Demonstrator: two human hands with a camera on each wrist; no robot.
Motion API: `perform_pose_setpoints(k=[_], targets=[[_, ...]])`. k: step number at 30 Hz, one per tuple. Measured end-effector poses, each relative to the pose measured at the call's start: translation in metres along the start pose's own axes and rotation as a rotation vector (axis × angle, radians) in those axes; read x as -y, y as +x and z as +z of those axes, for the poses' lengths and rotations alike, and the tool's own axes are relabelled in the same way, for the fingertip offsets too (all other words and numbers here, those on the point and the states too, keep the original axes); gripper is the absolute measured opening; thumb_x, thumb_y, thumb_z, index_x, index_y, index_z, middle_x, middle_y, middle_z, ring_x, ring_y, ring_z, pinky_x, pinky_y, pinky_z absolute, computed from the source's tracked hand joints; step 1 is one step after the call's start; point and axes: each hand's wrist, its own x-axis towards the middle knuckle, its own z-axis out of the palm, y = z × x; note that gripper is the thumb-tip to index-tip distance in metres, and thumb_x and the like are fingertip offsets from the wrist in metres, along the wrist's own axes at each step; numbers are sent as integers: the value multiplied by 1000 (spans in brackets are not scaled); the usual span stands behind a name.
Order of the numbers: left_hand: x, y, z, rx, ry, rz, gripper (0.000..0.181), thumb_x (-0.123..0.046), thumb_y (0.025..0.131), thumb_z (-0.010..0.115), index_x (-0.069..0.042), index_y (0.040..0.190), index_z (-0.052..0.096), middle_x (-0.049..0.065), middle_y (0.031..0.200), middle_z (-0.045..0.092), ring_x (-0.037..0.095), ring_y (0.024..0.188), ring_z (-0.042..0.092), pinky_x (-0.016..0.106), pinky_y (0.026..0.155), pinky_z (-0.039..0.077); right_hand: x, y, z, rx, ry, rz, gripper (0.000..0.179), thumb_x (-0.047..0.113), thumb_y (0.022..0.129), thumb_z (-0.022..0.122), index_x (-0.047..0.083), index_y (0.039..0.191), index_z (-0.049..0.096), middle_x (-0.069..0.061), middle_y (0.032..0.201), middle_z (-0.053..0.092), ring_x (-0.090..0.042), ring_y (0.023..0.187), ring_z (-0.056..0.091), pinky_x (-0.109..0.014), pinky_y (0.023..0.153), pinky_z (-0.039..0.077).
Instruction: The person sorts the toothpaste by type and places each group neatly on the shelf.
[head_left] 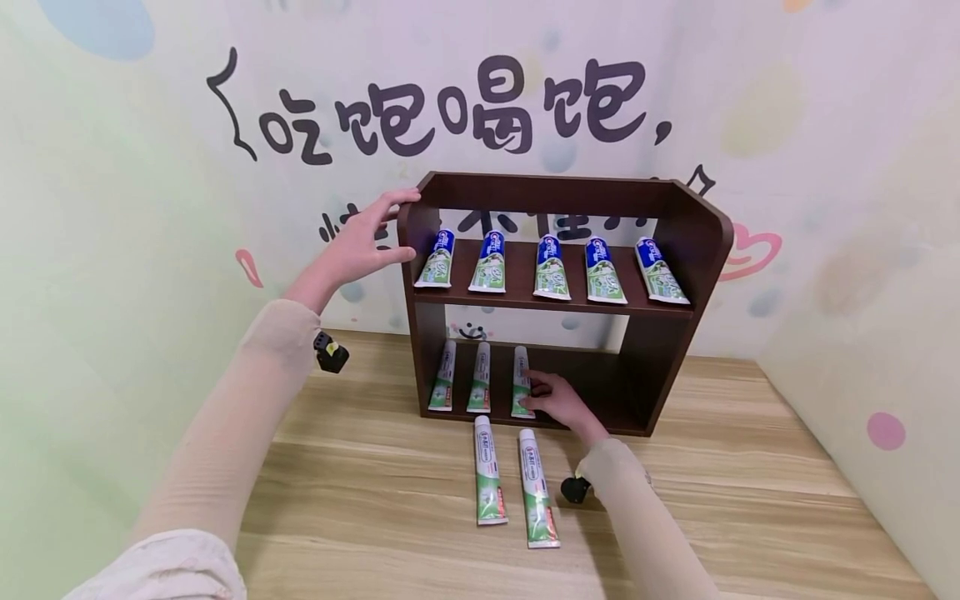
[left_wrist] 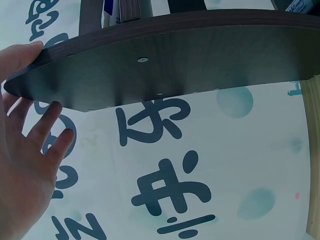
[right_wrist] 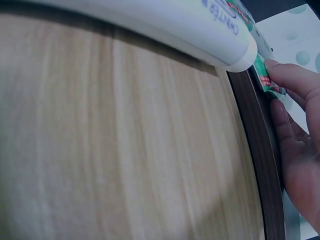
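A dark brown two-tier shelf (head_left: 555,193) stands on the table. My left hand (head_left: 363,242) holds its left side panel near the top; in the left wrist view the hand (left_wrist: 30,140) has its thumb and fingers on opposite sides of the panel (left_wrist: 165,65). My right hand (head_left: 562,402) pinches a green-and-white toothpaste tube (head_left: 521,383) on the lower tier. In the right wrist view, thumb and fingers are at that tube's flat end (right_wrist: 265,77). Two similar tubes, one at far left (head_left: 444,379) and one beside it (head_left: 480,379), lie on that tier.
Several blue-and-green toothpaste tubes (head_left: 551,268) lie spaced across the upper tier. On the wooden table (head_left: 360,467), in front of the shelf, lie two more green-and-white tubes, a left one (head_left: 489,475) and a right one (head_left: 537,492). A printed wall (head_left: 480,33) rises behind.
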Motion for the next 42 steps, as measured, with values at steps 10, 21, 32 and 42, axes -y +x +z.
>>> perform_pose_setpoints(k=[10, 21, 32, 42], targets=[[1, 1, 0, -2, -1, 3, 71, -14, 88, 71, -20, 150, 35, -1, 162, 32, 35, 145, 38, 51, 120, 34, -2, 1, -1, 11, 2, 11, 60, 17, 86, 75, 14, 142, 54, -16, 130, 60, -29, 115, 57, -43, 94, 52], [0, 0, -1, 8, -2, -12, 72, -14, 88, 72, -23, 150, 35, -2, 163, 31, 34, 146, 36, 52, 121, 33, -2, 1, -1, 14, 19, 13, 60, 18, 86, 75, 13, 142, 53, -17, 131, 59, -29, 115, 56, -42, 93, 52], [2, 1, 0, 5, -14, 7, 72, -14, 89, 71, -22, 150, 35, -1, 163, 31, 34, 146, 36, 51, 121, 33, -1, 0, -1, 10, 9, 12, 60, 18, 86, 74, 13, 142, 53, -16, 130, 60, -29, 115, 57, -42, 93, 52], [3, 0, 1, -2, -14, 15, 72, -13, 88, 71, -24, 150, 35, -2, 162, 31, 36, 142, 42, 50, 118, 37, -2, 1, 0, 8, 8, 20, 60, 19, 86, 75, 14, 142, 54, -15, 130, 60, -28, 114, 57, -42, 94, 52]])
